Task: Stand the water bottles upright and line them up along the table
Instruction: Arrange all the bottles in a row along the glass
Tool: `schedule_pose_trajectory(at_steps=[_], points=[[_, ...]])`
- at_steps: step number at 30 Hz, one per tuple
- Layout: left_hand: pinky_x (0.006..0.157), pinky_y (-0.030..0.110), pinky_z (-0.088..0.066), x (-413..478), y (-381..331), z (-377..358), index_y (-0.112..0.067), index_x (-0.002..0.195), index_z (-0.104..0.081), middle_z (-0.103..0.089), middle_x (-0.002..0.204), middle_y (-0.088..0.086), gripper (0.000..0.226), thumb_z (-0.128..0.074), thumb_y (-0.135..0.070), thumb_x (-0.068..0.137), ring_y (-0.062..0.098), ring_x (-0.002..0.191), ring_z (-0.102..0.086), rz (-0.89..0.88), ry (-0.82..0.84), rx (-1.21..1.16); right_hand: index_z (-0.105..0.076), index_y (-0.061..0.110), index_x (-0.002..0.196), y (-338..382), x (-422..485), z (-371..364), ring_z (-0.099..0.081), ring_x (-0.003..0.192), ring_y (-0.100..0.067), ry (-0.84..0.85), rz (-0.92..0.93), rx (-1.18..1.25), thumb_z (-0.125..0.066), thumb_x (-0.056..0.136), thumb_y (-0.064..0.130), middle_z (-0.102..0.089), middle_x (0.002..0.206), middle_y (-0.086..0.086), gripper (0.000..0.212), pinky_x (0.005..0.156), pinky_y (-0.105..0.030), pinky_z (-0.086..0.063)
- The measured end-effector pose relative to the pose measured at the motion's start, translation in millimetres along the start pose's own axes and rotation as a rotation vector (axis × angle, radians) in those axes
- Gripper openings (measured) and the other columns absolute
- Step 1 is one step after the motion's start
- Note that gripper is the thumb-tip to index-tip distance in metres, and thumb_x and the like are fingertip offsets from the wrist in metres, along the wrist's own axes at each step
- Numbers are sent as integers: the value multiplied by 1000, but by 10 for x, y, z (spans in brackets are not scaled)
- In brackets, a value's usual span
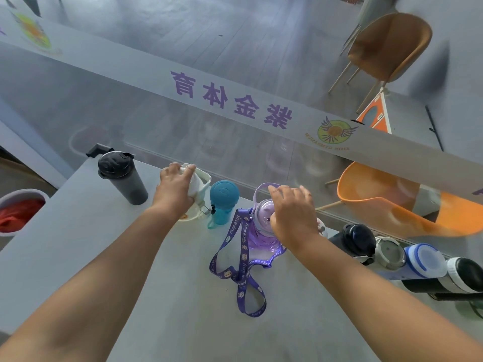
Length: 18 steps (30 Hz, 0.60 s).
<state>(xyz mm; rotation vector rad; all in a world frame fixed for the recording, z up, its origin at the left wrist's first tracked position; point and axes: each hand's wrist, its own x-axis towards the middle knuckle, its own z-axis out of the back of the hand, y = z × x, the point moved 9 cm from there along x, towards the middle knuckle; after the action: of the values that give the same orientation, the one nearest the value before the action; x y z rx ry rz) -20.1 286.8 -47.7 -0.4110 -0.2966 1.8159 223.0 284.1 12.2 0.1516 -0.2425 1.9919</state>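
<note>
Bottles stand upright in a row along the far edge of the grey table [109, 257]. At the left is a dark grey bottle [124, 177]. My left hand [173, 190] grips the top of a white bottle [201, 184] beside it. A teal bottle [223, 202] stands between my hands. My right hand [294, 214] rests on the lid of a purple bottle [262, 231], whose purple strap [243, 267] trails over the table. To the right stand a black bottle [359, 240], a white-lidded bottle [390, 252], a blue and white bottle [424, 261] and a black and white bottle [464, 276].
A glass pane with purple lettering [230, 99] rises right behind the bottles. Orange chairs [386, 202] stand beyond it. A grey bin with red contents [18, 212] sits to the left of the table.
</note>
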Motion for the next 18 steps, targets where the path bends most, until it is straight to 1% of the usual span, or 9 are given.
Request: schedule_pose_trajectory(at_steps=[6,9,11,13,15,16,17,18], points=[[101,50,-39,11,93,58,-24,141,-29,-26,140,13,77,-66,-8,76,34,129,-21,25,2,8,-63,11,111,72,48,-24,-65,85,-31,-7,20,23,-78,56,11,-69,97,-11,57,92,-51,-46],[101,50,-39,11,90,69,-24,141,-28,-26,141,12,78,-68,-10,75,33,130,-21,18,13,20,-64,11,109,142,80,-12,-65,84,-31,-20,34,36,-79,55,12,-69,96,-11,56,91,-51,-47],[103,50,-38,11,100,59,-26,143,-25,-24,144,11,82,-70,-14,75,33,132,-20,24,44,30,-64,10,110,191,109,-3,-65,84,-31,-20,44,39,-79,55,12,-70,96,-11,57,91,-51,-47],[108,48,-31,4,121,90,-30,145,-17,-20,150,10,92,-74,-28,73,31,137,-18,14,66,99,-63,9,112,240,137,-6,-65,86,-32,-14,55,60,-77,59,11,-69,98,-12,56,93,-51,-45],[112,45,-22,4,114,252,-30,147,-12,-20,152,9,99,-72,-49,70,29,140,-17,-47,-2,195,-60,9,115,283,171,-17,-64,89,-33,-3,59,85,-75,63,11,-68,101,-12,54,95,-51,-43],[112,44,-21,-2,113,385,-29,147,-15,-25,151,9,97,-69,-55,70,28,140,-19,-84,-74,220,-60,9,116,306,190,-21,-63,90,-33,0,59,93,-75,65,11,-68,101,-13,53,95,-51,-43],[111,44,-21,-9,135,530,-26,146,-21,-32,148,10,92,-67,-55,72,28,138,-24,-111,-157,229,-60,9,116,332,208,-19,-63,88,-33,-2,60,99,-75,65,11,-68,100,-13,53,95,-51,-44],[109,45,-24,-13,188,671,-22,143,-28,-40,143,11,85,-67,-51,74,29,135,-29,-121,-229,229,-60,9,115,362,225,-13,-63,86,-34,-6,62,102,-75,64,11,-68,98,-12,53,93,-51,-45]])
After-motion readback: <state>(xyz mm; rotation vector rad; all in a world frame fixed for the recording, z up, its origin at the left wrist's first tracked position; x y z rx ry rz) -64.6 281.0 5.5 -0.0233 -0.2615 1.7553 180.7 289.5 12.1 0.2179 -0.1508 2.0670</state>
